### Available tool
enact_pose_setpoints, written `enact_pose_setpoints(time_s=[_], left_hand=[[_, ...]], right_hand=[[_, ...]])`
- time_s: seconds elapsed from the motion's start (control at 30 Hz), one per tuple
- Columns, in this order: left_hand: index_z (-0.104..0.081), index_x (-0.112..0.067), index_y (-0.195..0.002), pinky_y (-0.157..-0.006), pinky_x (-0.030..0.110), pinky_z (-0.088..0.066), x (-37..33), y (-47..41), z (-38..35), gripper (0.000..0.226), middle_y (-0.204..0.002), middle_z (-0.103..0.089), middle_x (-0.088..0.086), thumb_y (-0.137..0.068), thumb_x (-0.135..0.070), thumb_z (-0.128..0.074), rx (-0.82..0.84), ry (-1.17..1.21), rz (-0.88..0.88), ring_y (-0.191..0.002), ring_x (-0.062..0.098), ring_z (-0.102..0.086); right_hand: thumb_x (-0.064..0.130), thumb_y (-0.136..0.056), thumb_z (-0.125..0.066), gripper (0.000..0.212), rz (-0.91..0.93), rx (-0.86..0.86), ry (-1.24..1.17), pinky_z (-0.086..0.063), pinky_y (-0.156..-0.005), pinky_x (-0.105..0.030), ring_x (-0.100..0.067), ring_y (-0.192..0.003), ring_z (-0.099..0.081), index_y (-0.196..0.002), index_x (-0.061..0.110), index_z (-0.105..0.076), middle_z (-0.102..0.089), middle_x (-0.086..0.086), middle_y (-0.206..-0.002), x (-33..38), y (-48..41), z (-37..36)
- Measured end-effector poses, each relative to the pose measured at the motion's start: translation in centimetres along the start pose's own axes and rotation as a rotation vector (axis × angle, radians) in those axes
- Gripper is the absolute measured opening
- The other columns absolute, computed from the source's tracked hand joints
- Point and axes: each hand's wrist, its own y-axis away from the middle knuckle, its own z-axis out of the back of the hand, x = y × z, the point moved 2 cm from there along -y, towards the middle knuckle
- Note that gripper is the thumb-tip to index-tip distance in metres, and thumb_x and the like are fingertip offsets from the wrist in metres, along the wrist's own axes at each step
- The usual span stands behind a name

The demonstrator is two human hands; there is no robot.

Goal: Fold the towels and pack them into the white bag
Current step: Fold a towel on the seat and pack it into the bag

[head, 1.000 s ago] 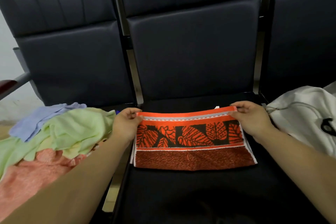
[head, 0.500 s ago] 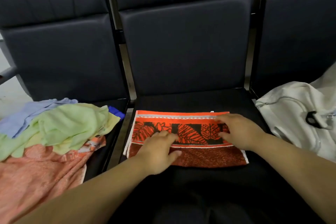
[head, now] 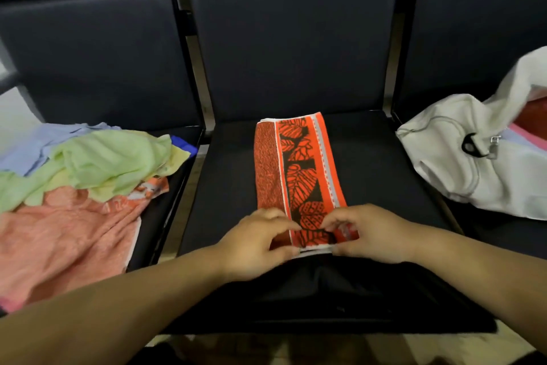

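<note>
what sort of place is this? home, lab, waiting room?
Probably a waiting area, not a home: a row of linked dark padded seats joined by metal frame posts. The seats serve as worktop: orange towel on the middle one, towel pile left, white bag right.

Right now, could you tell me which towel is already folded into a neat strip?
The orange leaf-print towel on the middle seat; the green towel, blue towel and pink towel lie crumpled on the left seat.

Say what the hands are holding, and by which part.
The orange towel: the left hand and right hand each pinch its near short end, one at each corner.
</note>
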Motion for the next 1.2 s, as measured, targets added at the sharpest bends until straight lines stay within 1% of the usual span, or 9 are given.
enact_pose_setpoints(time_s=[0.1, 0.3, 0.53, 0.7, 0.8, 0.87, 0.97, 1.07, 1.2], left_hand=[[-0.055, -0.037, -0.137, -0.106, 0.028, -0.039, -0.6, 2.8, -0.9, 0.047, -0.13, -0.056, -0.018, -0.094, -0.056, -0.055, 0.041, -0.032, -0.075, -0.121, 0.004, -0.048], [-0.059, -0.034, -0.135, -0.1, 0.015, -0.036, -0.3, 6.3, -0.7, 0.037, -0.126, -0.061, -0.019, -0.098, -0.039, -0.061, -0.11, 0.019, 0.053, -0.115, -0.002, -0.048], [-0.068, -0.034, -0.128, -0.093, 0.006, -0.036, -2.0, 8.7, -0.5, 0.033, -0.117, -0.062, -0.028, -0.096, -0.025, -0.069, -0.192, 0.032, 0.034, -0.105, -0.006, -0.053], [-0.071, -0.03, -0.117, -0.097, 0.026, -0.052, -2.9, 8.8, 1.5, 0.03, -0.103, -0.076, -0.016, -0.094, -0.011, -0.071, -0.086, 0.409, 0.124, -0.099, 0.0, -0.07], [-0.073, -0.023, -0.11, -0.095, 0.034, -0.056, -3.4, 8.7, 4.1, 0.026, -0.098, -0.078, 0.0, -0.09, -0.007, -0.074, -0.08, 0.555, 0.11, -0.095, 0.016, -0.074], [-0.076, -0.019, -0.105, -0.09, 0.035, -0.059, -3.6, 8.4, 5.8, 0.022, -0.097, -0.077, 0.01, -0.086, -0.008, -0.076, -0.098, 0.694, 0.092, -0.093, 0.024, -0.074], [-0.074, -0.012, -0.106, -0.076, 0.029, -0.059, -3.7, 7.4, 7.7, 0.021, -0.097, -0.076, 0.019, -0.085, -0.01, -0.072, -0.143, 0.866, 0.114, -0.085, 0.023, -0.073], [-0.071, -0.008, -0.108, -0.081, 0.037, -0.059, -2.8, 5.3, 8.9, 0.017, -0.101, -0.076, 0.018, -0.092, -0.005, -0.067, -0.203, 0.9, 0.174, -0.088, 0.023, -0.071], [-0.073, -0.011, -0.106, -0.088, 0.045, -0.054, -0.4, 2.4, 9.8, 0.014, -0.101, -0.076, 0.018, -0.095, -0.007, -0.066, -0.274, 0.888, 0.225, -0.09, 0.025, -0.067]], right_hand=[[0.034, -0.08, -0.085, 0.045, -0.003, -0.028, -0.036, -0.05, -0.094, -0.018, 0.006, -0.103, -0.064, -0.121, 0.039, -0.067, -0.071, 0.021, -0.11, 0.1, 0.9, -0.9], [0.042, -0.081, -0.083, 0.041, -0.023, -0.127, -0.027, -0.052, -0.098, -0.023, 0.01, -0.102, -0.065, -0.119, 0.043, -0.068, -0.072, 0.024, -0.104, 0.6, 3.0, -2.4], [0.035, -0.079, -0.086, 0.045, -0.001, -0.149, 0.006, -0.051, -0.09, -0.015, 0.009, -0.095, -0.066, -0.12, 0.043, -0.069, -0.071, 0.026, -0.099, 2.2, 5.6, -3.2], [0.028, -0.082, -0.084, 0.039, 0.01, -0.099, -0.056, -0.052, -0.084, -0.017, 0.004, -0.086, -0.069, -0.112, 0.047, -0.069, -0.075, 0.018, -0.092, 3.4, 6.0, -1.9], [0.014, -0.078, -0.087, 0.039, -0.02, 0.002, -0.319, -0.053, -0.079, -0.024, -0.01, -0.078, -0.07, -0.109, 0.032, -0.074, -0.078, -0.002, -0.089, 4.7, 6.4, 0.4], [0.007, -0.076, -0.085, 0.036, -0.036, -0.017, -0.465, -0.054, -0.075, -0.03, -0.018, -0.077, -0.069, -0.108, 0.023, -0.076, -0.076, -0.014, -0.09, 5.3, 6.5, 2.0], [-0.001, -0.081, -0.077, 0.033, -0.05, -0.105, -0.632, -0.057, -0.067, -0.024, -0.02, -0.075, -0.071, -0.11, 0.014, -0.072, -0.076, -0.019, -0.09, 6.1, 5.8, 3.9], [-0.005, -0.082, -0.073, 0.033, -0.081, -0.185, -0.796, -0.057, -0.058, -0.028, -0.02, -0.069, -0.072, -0.111, 0.01, -0.069, -0.075, -0.016, -0.083, 6.2, 3.9, 5.4], [-0.002, -0.084, -0.073, 0.032, -0.112, -0.22, -0.842, -0.06, -0.075, -0.039, -0.027, -0.083, -0.074, -0.112, 0.013, -0.07, -0.076, -0.017, -0.094, 5.3, 0.5, 6.6]])
